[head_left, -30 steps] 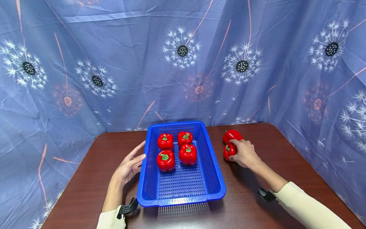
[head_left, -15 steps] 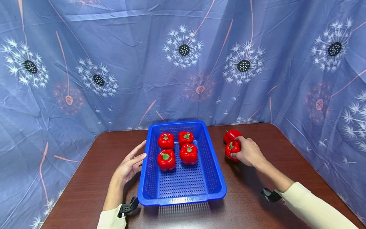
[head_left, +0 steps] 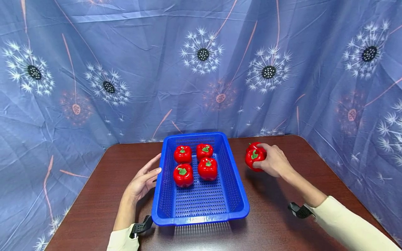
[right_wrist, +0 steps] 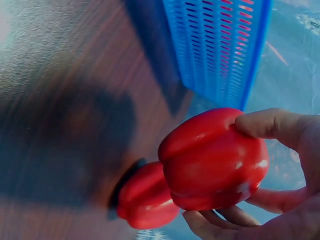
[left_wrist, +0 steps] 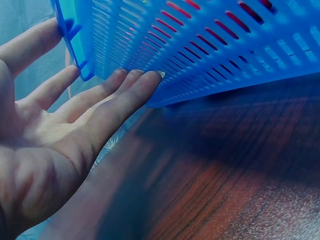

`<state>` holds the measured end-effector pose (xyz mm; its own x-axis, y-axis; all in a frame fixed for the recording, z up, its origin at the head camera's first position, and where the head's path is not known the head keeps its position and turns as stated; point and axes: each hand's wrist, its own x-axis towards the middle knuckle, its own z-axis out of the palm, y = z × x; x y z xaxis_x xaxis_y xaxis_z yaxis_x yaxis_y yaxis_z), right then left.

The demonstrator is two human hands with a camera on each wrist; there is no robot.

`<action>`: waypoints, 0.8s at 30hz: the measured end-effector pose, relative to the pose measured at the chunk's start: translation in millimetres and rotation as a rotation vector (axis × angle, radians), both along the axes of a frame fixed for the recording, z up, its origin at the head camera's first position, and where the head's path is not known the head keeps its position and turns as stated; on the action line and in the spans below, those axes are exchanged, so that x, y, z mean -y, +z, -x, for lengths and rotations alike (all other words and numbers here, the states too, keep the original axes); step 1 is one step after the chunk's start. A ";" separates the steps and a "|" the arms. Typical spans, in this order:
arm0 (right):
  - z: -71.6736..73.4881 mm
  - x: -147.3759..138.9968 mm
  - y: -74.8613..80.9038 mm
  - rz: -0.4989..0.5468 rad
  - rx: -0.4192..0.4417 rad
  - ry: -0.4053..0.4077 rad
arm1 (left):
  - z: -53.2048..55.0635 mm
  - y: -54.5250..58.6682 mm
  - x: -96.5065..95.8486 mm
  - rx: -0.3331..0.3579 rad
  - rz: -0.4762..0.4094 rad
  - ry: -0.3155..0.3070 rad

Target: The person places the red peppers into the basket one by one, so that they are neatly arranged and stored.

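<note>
My right hand (head_left: 274,161) grips a glossy red bell pepper (right_wrist: 215,162) between thumb and fingers, raised over the table to the right of the basket. Its green stem faces up in the head view. Behind it lies another red bell pepper (right_wrist: 147,195) on the table, mostly covered by the held one in the head view. My left hand (head_left: 141,184) has its fingers extended, fingertips at the left side of the blue plastic basket (head_left: 201,220). Inside the basket stand several red bell peppers (head_left: 207,169), stems up, grouped toward the far left.
A dark brown wooden table (head_left: 282,223) carries everything. Blue fabric (head_left: 157,69) with dandelion prints hangs behind it and along both sides. The basket's near part shows bare perforated floor.
The right hand has lifted the nearer bell pepper off the table, and it now overlaps the one behind in the head view. The left hand stays at the basket.
</note>
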<state>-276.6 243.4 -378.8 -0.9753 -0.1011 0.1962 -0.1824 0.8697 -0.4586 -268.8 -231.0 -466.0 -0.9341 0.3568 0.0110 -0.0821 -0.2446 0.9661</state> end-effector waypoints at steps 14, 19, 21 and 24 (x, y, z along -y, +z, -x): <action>-0.5 23.2 38.1 0.077 0.010 0.043 | 0.1 4.1 -1.6 -0.003 0.007 -0.001; -2.9 40.2 46.5 0.138 0.039 0.066 | -0.7 5.9 -1.5 -0.003 0.016 0.015; -4.1 48.1 49.6 0.159 0.041 0.076 | -0.9 6.5 -1.6 -0.003 0.022 0.019; -5.4 60.4 52.4 0.195 0.050 0.107 | -1.3 7.2 -1.9 0.004 0.032 0.031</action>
<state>-271.2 183.0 -326.4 -0.9701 -0.1693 0.1740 -0.2417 0.7404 -0.6272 -267.5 -229.1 -458.8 -0.9449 0.3274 -0.0035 -0.0785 -0.2162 0.9732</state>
